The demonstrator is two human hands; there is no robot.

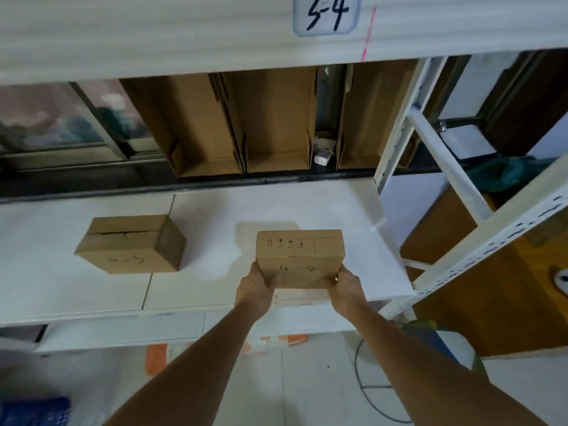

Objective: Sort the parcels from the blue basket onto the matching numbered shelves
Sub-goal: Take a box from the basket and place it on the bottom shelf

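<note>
Here both hands [302, 282] grip parcel 4-4 [299, 256] near shelf [215, 287] front edge.

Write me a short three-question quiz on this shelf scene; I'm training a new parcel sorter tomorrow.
1. True or false: both hands grip the parcel marked 4-4.
2. What label hangs on the shelf edge above? A) 3-4 B) 2-1 C) 5-6
3. Fill in: the other parcel on the white shelf lies to the ____ of the held one.

Key: 1 true, left hand and right hand at its near corners; 2 A, label; 3 left.
</note>
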